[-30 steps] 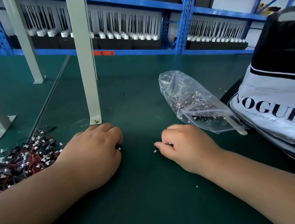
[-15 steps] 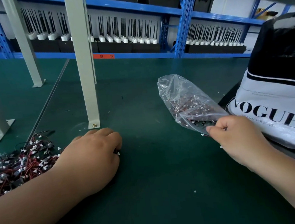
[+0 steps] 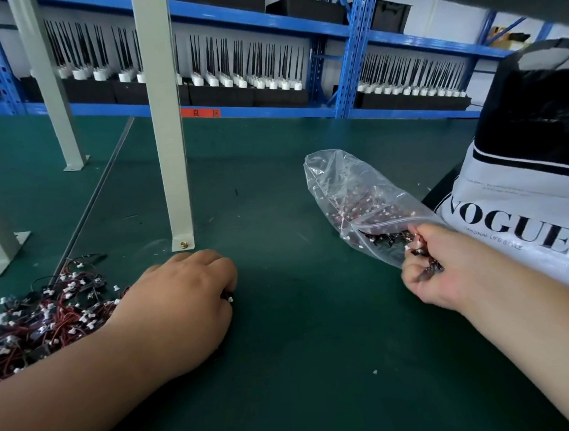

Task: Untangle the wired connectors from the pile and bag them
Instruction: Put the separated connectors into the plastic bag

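Pile point(image 3: 40, 315) of wired connectors, red and black leads with white plugs: lies tangled on the green table mat point(image 3: 306, 368) at 9 o'clock of the view, touching the left wrist.

Plastic bag point(image 3: 354, 202): clear, lying on the mat at 2 o'clock from centre, mouth toward the person, closed end pointing away. More red and black connectors with white plugs show through it.

Right hand point(image 3: 442, 270): at the bag's mouth, 4 o'clock end of the bag. Fingers curled round a small bunch of connectors point(image 3: 424, 258), gripped at the opening.

Left hand point(image 3: 187, 299): knuckles up on the mat at 3 o'clock of the pile, fingers curled under. One connector point(image 3: 229, 297) peeks out at the fingertips, pinched there.

Surroundings: a black and white tote bag point(image 3: 534, 214) stands just beside the plastic bag at 3 o'clock. Grey post point(image 3: 165, 122) bolted to the mat at 12 o'clock of the left hand. Blue shelving point(image 3: 348, 55) beyond, holding rows of black antennas.
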Demonstrator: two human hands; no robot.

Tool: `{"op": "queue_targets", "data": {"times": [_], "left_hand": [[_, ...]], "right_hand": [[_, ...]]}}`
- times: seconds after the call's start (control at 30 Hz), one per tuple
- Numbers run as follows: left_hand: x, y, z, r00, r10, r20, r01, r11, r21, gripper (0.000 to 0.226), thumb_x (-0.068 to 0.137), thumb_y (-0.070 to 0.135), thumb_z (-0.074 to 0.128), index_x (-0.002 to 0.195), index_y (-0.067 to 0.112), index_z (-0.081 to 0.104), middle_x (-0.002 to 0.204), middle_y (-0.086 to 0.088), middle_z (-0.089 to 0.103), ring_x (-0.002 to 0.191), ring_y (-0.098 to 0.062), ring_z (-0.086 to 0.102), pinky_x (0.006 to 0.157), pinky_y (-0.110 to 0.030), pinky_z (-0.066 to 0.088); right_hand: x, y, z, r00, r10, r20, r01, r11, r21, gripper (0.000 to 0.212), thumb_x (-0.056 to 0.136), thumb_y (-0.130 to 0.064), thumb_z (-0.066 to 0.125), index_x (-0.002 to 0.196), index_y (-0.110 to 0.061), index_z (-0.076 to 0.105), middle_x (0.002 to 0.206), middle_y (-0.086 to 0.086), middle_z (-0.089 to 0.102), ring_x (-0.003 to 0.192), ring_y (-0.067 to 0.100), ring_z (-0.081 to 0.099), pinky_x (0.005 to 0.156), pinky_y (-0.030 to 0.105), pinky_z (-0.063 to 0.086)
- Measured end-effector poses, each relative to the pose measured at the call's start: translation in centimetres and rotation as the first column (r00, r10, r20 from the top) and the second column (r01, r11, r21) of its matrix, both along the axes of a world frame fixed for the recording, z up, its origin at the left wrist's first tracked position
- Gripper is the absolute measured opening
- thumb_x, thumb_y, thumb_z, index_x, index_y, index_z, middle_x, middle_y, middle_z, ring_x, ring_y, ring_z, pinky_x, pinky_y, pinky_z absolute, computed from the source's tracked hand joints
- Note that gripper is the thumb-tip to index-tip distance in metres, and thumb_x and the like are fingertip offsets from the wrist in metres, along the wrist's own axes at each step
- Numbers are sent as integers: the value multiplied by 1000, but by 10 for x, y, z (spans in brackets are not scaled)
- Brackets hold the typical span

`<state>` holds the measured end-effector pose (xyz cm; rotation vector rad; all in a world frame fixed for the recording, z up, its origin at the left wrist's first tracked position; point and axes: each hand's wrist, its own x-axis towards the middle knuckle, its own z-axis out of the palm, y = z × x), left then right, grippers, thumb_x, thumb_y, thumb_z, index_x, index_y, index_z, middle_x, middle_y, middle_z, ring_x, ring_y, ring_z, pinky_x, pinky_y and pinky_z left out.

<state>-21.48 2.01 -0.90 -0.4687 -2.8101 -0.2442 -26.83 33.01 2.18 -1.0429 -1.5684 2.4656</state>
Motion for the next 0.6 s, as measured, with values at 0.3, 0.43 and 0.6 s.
{"op": "queue_targets", "data": {"times": [0.3, 0.43, 0.6], "left_hand": [[0, 1, 0, 1000, 11, -5, -11, 999, -35, 12, 85, 34, 43, 97, 37, 46, 104, 20, 48, 105, -7, 46, 87, -27, 35], [0, 1, 0, 1000, 6, 2, -6, 999, -36, 12, 85, 33, 43, 97, 37, 44, 105, 20, 47, 104, -7, 46, 89, -28, 39], [0, 0, 0, 1000, 6, 12, -6, 999, -32, 12, 84, 32, 44, 95, 36, 45, 104, 19, 49, 102, -9, 47, 88, -29, 41]], "right_hand": [[-20, -2, -15, 889, 335, -313, 308, 68, 949, 48, 92, -34, 58, 54, -11, 40, 45, -4, 39, 42, 16, 32, 45, 33, 31], [-35, -3, -29, 916, 385, -113, 144, -54, 988, 42, 95, -36, 59, 59, -14, 55, 62, -1, 58, 56, 24, 55, 54, 36, 45], [-37, -5, -35, 914, 404, 22, 34, -130, 991, 29, 86, -53, 66, 78, -25, 63, 89, -6, 60, 88, 18, 56, 73, 34, 48]]}}
